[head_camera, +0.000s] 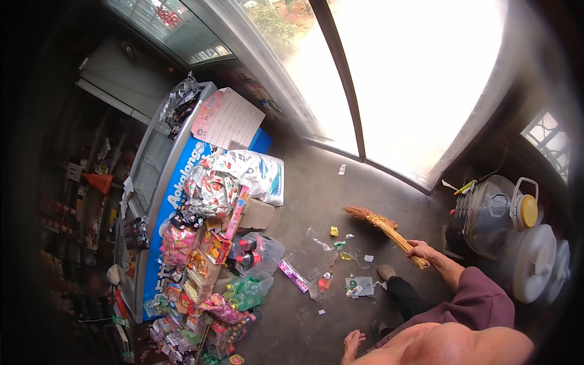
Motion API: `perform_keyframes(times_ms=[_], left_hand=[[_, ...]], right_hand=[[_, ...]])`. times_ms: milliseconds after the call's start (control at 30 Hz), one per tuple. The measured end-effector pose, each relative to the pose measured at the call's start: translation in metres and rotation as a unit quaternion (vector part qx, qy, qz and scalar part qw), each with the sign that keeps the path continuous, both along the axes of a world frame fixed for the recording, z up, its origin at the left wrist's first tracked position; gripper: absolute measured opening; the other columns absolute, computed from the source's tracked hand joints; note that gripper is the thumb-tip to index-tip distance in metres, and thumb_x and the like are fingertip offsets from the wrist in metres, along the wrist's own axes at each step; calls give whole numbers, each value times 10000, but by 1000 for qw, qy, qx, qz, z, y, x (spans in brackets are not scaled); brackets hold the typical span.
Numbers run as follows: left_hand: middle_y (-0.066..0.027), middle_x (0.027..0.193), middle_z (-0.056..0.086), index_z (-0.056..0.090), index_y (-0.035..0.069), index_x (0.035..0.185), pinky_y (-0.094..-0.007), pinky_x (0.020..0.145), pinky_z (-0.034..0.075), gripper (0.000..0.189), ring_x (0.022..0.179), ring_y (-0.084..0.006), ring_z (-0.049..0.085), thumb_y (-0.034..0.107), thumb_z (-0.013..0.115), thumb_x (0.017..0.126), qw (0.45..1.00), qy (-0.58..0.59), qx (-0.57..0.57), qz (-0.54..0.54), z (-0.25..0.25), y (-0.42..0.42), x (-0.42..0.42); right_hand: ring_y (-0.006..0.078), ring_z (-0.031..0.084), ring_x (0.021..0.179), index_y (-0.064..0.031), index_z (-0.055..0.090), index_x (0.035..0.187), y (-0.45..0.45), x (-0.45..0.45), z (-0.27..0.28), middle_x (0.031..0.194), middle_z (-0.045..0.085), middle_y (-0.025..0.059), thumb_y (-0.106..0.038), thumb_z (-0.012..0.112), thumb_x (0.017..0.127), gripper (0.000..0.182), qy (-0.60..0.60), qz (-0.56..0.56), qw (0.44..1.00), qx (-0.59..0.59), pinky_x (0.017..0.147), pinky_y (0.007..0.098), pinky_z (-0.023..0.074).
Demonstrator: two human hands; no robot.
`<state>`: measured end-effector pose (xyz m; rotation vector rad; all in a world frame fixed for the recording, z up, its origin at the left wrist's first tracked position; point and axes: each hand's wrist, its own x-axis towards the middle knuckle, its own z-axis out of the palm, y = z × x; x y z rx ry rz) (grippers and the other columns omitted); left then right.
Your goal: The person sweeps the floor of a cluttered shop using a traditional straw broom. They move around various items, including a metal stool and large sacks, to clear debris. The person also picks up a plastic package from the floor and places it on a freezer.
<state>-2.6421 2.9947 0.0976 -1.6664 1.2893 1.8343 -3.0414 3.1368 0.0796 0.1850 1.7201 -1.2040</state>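
My right hand (420,250) is closed around the straw handle of a short hand broom (387,229). The broom's brushy head points up and left, over the concrete floor. Low in the view, my left hand (354,340) hangs with nothing in it, its fingers a little curled. Between the broom and the stacked goods lies scattered litter: a purple wrapper (293,275), a printed paper sheet (359,287), a yellow crumpled wrapper (334,231), clear plastic film and small paper scraps. The sheet lies beside my shoe (386,272).
A blue-fronted display freezer (180,182) stands at left, with packaged snacks, bagged bottles (250,253) and a white sack (264,175) before it. At right are a large plastic jug (490,219) and round white lids (534,263). A bright doorway (410,91) opens beyond.
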Motion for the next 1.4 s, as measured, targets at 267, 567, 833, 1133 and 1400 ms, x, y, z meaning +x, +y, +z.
perform_keyframes(times_ms=[267, 567, 833, 1133, 1400], left_hand=[[-112, 926, 586, 449, 23, 1101, -272, 650, 415, 376, 775, -174, 584, 267, 449, 814, 997, -72, -12, 16, 38, -15, -18], [-100, 927, 587, 453, 36, 1104, -273, 646, 416, 381, 793, -173, 580, 281, 446, 812, 996, -80, 25, 35, -2, -12, 8], [-83, 891, 598, 476, 60, 1090, -253, 582, 408, 365, 731, -152, 585, 287, 456, 805, 994, -88, 26, 61, 27, -13, -46], [-83, 920, 581, 463, 46, 1094, -254, 645, 406, 369, 765, -144, 561, 284, 442, 814, 995, -54, -8, 79, 33, -17, -36], [-127, 853, 584, 478, -24, 1056, -262, 636, 452, 346, 690, -171, 571, 213, 448, 806, 989, -82, 14, 124, 28, 3, -15]], right_hand=[[179, 517, 870, 23, 356, 1195, -78, -59, -27, 1034, 512, 138, -50, 610, 544, 702, 144, -24, 989, -13, 752, 256, 414], [220, 549, 781, 10, 362, 1192, -166, -134, -45, 931, 555, 153, -109, 631, 532, 723, 125, 135, 977, 106, 677, 280, 444], [168, 526, 855, -32, 458, 1140, -111, -101, -9, 976, 556, 102, -91, 646, 519, 652, 66, 208, 976, 5, 771, 252, 413], [155, 538, 718, -41, 374, 1207, -205, -156, -32, 954, 542, 127, -66, 605, 580, 669, 116, 78, 990, -27, 604, 261, 449], [135, 505, 590, -3, 442, 1129, -289, -184, -103, 720, 539, 61, -96, 589, 607, 551, 151, 116, 982, -3, 539, 261, 424]])
